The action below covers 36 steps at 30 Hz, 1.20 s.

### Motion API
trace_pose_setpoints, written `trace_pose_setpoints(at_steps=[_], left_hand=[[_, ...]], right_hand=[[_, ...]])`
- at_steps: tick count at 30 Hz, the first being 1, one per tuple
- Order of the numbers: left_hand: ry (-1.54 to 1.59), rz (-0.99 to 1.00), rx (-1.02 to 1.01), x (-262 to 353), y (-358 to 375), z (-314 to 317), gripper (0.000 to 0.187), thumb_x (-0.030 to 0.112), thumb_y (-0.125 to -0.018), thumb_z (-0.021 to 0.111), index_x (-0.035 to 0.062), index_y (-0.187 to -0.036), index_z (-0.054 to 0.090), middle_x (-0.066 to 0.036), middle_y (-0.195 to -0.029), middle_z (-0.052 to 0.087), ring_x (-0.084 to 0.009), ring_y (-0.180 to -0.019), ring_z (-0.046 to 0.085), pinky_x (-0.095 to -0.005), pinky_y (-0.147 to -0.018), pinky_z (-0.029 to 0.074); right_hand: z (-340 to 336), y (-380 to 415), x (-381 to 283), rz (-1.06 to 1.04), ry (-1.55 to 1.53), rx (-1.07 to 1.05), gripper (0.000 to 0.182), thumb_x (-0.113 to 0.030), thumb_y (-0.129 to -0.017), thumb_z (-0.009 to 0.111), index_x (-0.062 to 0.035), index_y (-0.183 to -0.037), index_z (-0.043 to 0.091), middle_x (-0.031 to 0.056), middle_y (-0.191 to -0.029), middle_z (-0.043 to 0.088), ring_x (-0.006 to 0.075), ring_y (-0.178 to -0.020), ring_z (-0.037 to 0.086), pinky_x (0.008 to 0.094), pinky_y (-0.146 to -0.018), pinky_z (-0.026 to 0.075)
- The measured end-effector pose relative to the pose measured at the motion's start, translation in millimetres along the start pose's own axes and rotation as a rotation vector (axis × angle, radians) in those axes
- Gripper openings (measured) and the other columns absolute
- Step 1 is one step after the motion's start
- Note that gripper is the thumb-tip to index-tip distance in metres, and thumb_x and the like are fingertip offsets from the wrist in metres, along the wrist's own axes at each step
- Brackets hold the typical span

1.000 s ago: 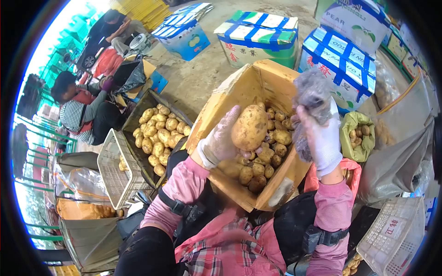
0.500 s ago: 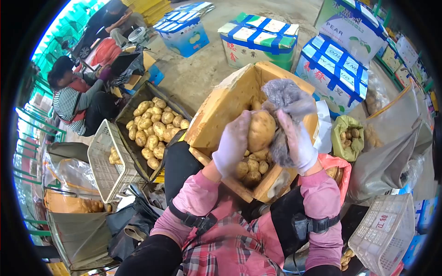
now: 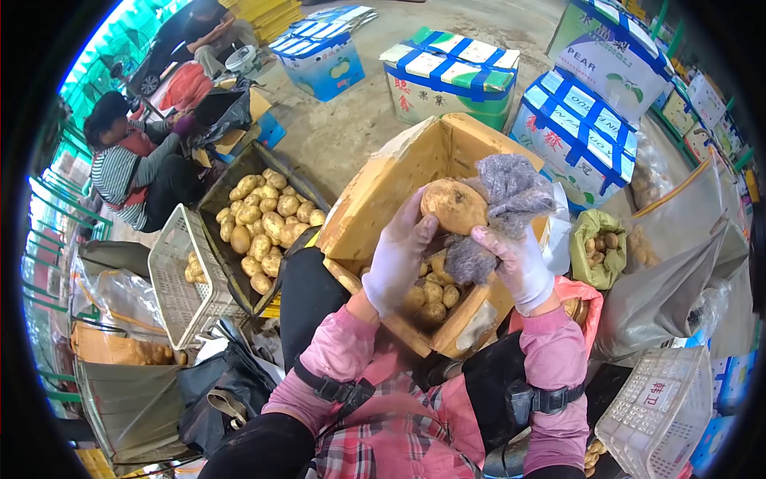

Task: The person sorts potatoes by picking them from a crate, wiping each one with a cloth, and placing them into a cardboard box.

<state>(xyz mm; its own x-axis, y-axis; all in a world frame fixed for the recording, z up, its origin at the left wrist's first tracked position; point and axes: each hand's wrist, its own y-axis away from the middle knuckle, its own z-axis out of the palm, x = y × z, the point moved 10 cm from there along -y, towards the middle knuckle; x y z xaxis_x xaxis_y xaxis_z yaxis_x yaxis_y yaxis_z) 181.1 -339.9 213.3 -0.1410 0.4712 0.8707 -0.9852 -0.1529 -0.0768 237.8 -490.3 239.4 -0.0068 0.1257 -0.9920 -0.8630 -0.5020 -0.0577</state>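
Observation:
My left hand, in a pale glove, is closed around the left end of a large potato held above a yellow foam box. In my right hand, also gloved, is a crumpled grey-purple cloth. That cloth presses on the potato's right end and hangs down below it, and my right thumb lies near the potato's underside. Smaller potatoes lie inside the box, partly hidden by my hands and the cloth.
A black-lined crate of potatoes and a white basket stand left. Taped fruit cartons are behind. A green sack, a pink bag and another white basket sit right. A person crouches far left.
The potato has turned from upright to lying sideways and risen slightly. My right hand has tilted inward with its thumb by the potato, and the cloth has shifted a little right and down.

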Motion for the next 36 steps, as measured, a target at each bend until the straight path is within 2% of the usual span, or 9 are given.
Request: trace_pose_setpoints(at_steps=[3, 7, 12, 15, 18, 20, 26, 29, 36], left_hand=[[-0.107, 0.025, -0.041, 0.7, 1.9, 1.5, 0.064, 0.024, -0.098, 0.059, 0.0058, -0.151, 0.026, -0.008, -0.142, 0.047, -0.0198, -0.123, 0.054, -0.0354, -0.101, 0.048], [-0.249, 0.058, -0.008, 12.9, 5.4, -1.2, 0.072, 0.024, -0.094, 0.066, 0.0035, -0.150, 0.027, -0.009, -0.144, 0.045, -0.0182, -0.127, 0.050, -0.0338, -0.104, 0.044], [-0.608, 0.391, 0.077, 46.7, 17.9, 5.7, 0.080, 0.022, -0.084, 0.078, -0.0007, -0.146, 0.033, -0.010, -0.143, 0.045, -0.0188, -0.131, 0.045, -0.0315, -0.110, 0.035], [-0.300, 0.394, 0.150, 37.8, 23.0, 5.1, 0.081, 0.022, -0.080, 0.081, -0.0028, -0.143, 0.037, -0.012, -0.140, 0.047, -0.0201, -0.130, 0.045, -0.0316, -0.112, 0.032], [-0.573, 0.360, 0.069, 45.8, 18.4, -0.9, 0.079, 0.016, -0.077, 0.082, -0.0031, -0.141, 0.040, -0.012, -0.138, 0.049, -0.0198, -0.131, 0.044, -0.0334, -0.112, 0.033], [-0.273, 0.192, 0.102, 32.5, 15.8, -1.6, 0.079, 0.015, -0.075, 0.082, -0.0023, -0.140, 0.041, -0.013, -0.138, 0.050, -0.0220, -0.132, 0.044, -0.0351, -0.111, 0.035], [-0.927, 0.552, 0.131, 30.7, 35.7, 3.0, 0.074, 0.013, -0.077, 0.074, 0.0050, -0.143, 0.041, -0.021, -0.141, 0.046, -0.0369, -0.133, 0.043, -0.0424, -0.112, 0.035], [-0.724, 0.400, 0.083, 29.8, 35.5, 6.2, 0.077, 0.015, -0.078, 0.074, 0.0074, -0.145, 0.038, -0.021, -0.144, 0.044, -0.0398, -0.134, 0.041, -0.0438, -0.112, 0.034], [-0.522, 0.212, 0.323, 96.3, 38.9, -156.7, 0.059, 0.035, -0.090, 0.069, 0.0088, -0.134, 0.041, -0.009, -0.120, 0.057, -0.0190, -0.112, 0.055, -0.0345, -0.095, 0.049]], right_hand=[[1.5, 0.2, -9.1, 0.091, 0.048, 0.081, 0.049, -0.015, -0.084, 0.077, 0.0006, -0.124, 0.054, 0.0097, -0.121, 0.062, 0.0148, -0.109, 0.059, 0.0295, -0.095, 0.046], [17.3, -6.8, -43.8, -0.257, -0.028, 0.114, 0.052, -0.021, -0.085, 0.077, 0.0004, -0.126, 0.053, 0.0095, -0.122, 0.062, 0.0150, -0.106, 0.060, 0.0297, -0.096, 0.046], [22.3, -15.1, 7.1, -0.035, 0.069, -0.031, 0.054, -0.029, -0.083, 0.080, 0.0001, -0.123, 0.057, 0.0041, -0.114, 0.064, 0.0131, -0.103, 0.059, 0.0306, -0.093, 0.047], [29.1, -16.0, 2.4, -0.122, 0.060, -0.017, 0.054, -0.033, -0.082, 0.081, -0.0002, -0.120, 0.060, 0.0031, -0.111, 0.066, 0.0124, -0.099, 0.059, 0.0309, -0.088, 0.049], [20.2, -19.9, -1.6, -0.084, 0.086, 0.119, 0.032, -0.024, -0.092, 0.069, 0.0003, -0.112, 0.065, 0.0053, -0.108, 0.068, 0.0139, -0.094, 0.062, 0.0305, -0.084, 0.050], [20.2, -20.2, -11.6, -0.087, 0.347, 0.141, 0.025, -0.019, -0.099, 0.056, 0.0013, -0.108, 0.068, 0.0092, -0.107, 0.070, 0.0171, -0.096, 0.063, 0.0316, -0.086, 0.049], [59.0, -27.1, 4.0, 0.006, 0.180, -0.055, 0.053, -0.021, -0.099, 0.052, 0.0016, -0.145, 0.038, 0.0117, -0.141, 0.051, 0.0221, -0.129, 0.048, 0.0342, -0.109, 0.037], [14.6, -37.8, 53.4, 0.153, 0.034, 0.128, 0.040, -0.023, -0.098, 0.056, 0.0073, -0.123, 0.057, 0.0122, -0.116, 0.065, 0.0180, -0.101, 0.064, 0.0312, -0.086, 0.053], [-10.7, -43.6, 47.5, 0.116, 0.216, 0.278, 0.040, -0.021, -0.100, 0.054, 0.0053, -0.129, 0.056, 0.0094, -0.125, 0.062, 0.0171, -0.110, 0.059, 0.0321, -0.096, 0.047]])
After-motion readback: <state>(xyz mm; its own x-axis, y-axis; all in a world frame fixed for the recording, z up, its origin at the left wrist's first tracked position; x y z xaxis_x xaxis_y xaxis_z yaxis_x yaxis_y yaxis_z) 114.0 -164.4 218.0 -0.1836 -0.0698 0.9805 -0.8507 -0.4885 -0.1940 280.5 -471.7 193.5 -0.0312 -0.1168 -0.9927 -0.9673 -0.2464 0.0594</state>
